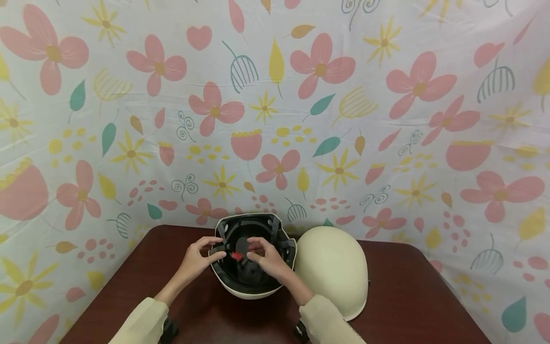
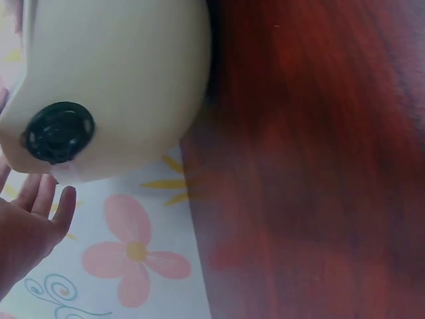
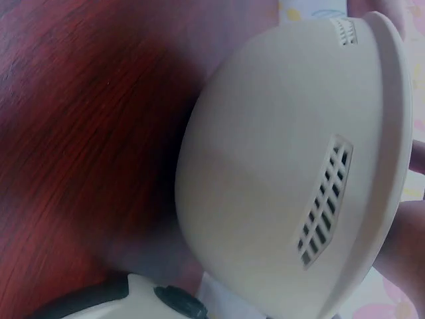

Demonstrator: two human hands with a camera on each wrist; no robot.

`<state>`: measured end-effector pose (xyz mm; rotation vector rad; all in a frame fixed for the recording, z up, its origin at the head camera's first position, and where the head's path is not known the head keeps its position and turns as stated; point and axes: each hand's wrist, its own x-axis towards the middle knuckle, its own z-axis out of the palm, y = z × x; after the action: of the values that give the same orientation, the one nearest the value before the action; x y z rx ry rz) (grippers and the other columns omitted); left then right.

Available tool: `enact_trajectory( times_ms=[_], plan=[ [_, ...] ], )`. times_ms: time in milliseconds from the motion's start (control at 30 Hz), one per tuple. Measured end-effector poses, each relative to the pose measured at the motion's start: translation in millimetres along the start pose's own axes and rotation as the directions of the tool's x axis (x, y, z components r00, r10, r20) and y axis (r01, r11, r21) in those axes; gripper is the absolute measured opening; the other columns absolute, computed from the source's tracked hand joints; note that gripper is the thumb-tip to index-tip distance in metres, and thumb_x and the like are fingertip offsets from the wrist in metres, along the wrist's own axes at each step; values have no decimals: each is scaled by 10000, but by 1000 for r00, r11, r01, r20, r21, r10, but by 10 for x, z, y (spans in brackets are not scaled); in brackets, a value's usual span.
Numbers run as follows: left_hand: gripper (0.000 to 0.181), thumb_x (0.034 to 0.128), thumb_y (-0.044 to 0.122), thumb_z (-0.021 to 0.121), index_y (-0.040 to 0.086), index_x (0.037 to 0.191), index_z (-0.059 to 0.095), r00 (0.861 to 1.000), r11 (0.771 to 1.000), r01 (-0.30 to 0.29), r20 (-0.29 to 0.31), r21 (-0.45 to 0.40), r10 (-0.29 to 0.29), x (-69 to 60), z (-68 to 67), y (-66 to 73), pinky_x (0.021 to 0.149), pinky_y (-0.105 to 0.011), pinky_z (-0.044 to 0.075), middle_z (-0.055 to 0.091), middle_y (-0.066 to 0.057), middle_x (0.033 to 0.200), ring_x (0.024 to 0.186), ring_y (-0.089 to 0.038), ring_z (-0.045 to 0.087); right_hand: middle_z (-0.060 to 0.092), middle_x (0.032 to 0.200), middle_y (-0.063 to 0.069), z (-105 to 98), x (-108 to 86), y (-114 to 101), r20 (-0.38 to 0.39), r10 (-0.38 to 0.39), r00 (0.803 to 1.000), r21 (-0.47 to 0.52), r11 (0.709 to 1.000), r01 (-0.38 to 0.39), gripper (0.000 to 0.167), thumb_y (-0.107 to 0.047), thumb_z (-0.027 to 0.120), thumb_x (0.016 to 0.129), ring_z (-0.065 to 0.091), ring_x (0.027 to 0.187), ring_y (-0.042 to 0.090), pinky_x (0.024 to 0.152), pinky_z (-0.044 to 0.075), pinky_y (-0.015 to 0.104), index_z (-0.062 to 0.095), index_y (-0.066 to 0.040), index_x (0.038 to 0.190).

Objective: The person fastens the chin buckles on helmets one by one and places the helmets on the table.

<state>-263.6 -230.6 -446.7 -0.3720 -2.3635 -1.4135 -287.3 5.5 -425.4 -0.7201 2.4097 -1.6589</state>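
A cream helmet [image 1: 249, 295] lies with its hollow side up on the table, showing a black liner and grey straps. At its left rim my left hand [image 1: 198, 258] holds a dark strap [image 1: 220, 248] between thumb and fingers. Over the liner hangs a small red part [image 1: 237, 256], apparently on the strap. My right hand [image 1: 270, 262] reaches across the right rim, thumb and fingers apart beside the red part; nothing shows between them. The left wrist view has a round black fitting [image 2: 60, 132] on the shell; a slatted vent [image 3: 325, 203] appears in the right wrist view.
A second cream shell [image 1: 333, 270] stands dome up against the helmet's right side. Both are on a dark red-brown table [image 1: 412, 296]. Behind the table hangs a flower-patterned cloth [image 1: 275, 119].
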Motion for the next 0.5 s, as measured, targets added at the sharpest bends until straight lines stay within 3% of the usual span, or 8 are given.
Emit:
enact_trajectory(
  times_ms=[133,267,500],
  plan=[
    [403,841,206,770,92,1214,666,1000,1000,-16,-16,19,16,-29,24,-65,919,-321,490,634,-108,1254,1133,-289,578,569,1273,227,-105,-11,10,-1,-17,1000,-4,1000,17,370,-125,567,984,572,1151,335,950,491,440,519,-45,1342],
    [413,835,222,777,100,1214,670,999,1000,-6,-35,24,7,-55,34,-86,914,-340,486,585,-127,1318,1155,-307,558,577,1271,242,-231,-22,17,-49,-47,998,-22,999,45,365,-98,568,979,572,1165,359,975,476,462,525,-31,1335],
    [444,857,209,749,65,1261,634,995,995,100,-25,18,-100,-96,23,-121,923,-397,456,433,-179,1437,1163,-274,500,561,1278,293,-489,-63,-20,-159,-45,986,36,998,52,398,-23,573,957,551,1188,395,1016,448,446,504,38,1345]
  ],
)
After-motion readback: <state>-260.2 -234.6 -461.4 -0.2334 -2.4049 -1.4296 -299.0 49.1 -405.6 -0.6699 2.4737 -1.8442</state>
